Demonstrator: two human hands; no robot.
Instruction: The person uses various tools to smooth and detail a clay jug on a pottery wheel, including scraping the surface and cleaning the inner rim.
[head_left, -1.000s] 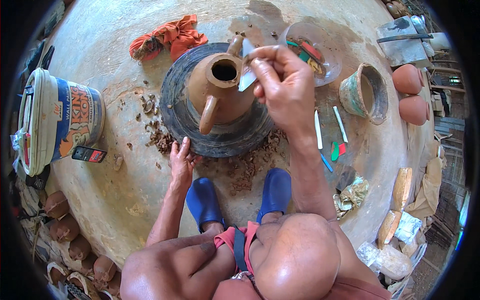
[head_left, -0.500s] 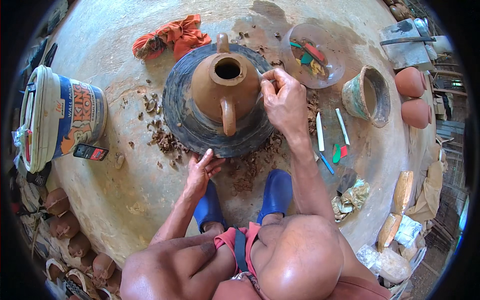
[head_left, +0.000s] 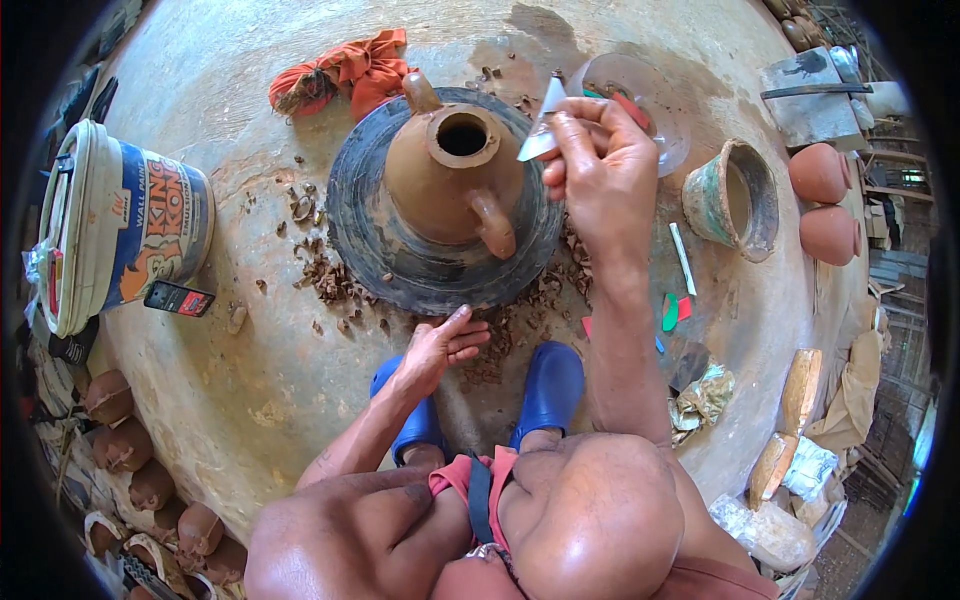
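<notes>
A brown clay pot (head_left: 415, 190) with a round mouth and two handles stands upright on a dark round turntable (head_left: 350, 235). One handle (head_left: 491, 225) points to the near right, the other to the far left. Between the thumb and fingers of my right hand (head_left: 605, 175) is a pale triangular scraper (head_left: 543, 125), held up beside the pot and apart from it. My left hand (head_left: 440, 345) is at the turntable's near rim, fingers stretched out with nothing in them; whether its thumb touches the rim I cannot tell.
Clay scraps (head_left: 335, 280) lie round the turntable. An orange cloth (head_left: 370, 65) lies beyond it. To the right are a clear bowl (head_left: 672, 140), partly behind my hand, a clay-smeared tub (head_left: 712, 195) and a white stick (head_left: 682, 258). A paint bucket (head_left: 120, 230) and a phone (head_left: 180, 299) are left.
My right hand has drawn away from the pot's side, bringing the scraper into sight. The turntable and pot have turned, the near handle swinging right. My left hand has shifted right along the rim.
</notes>
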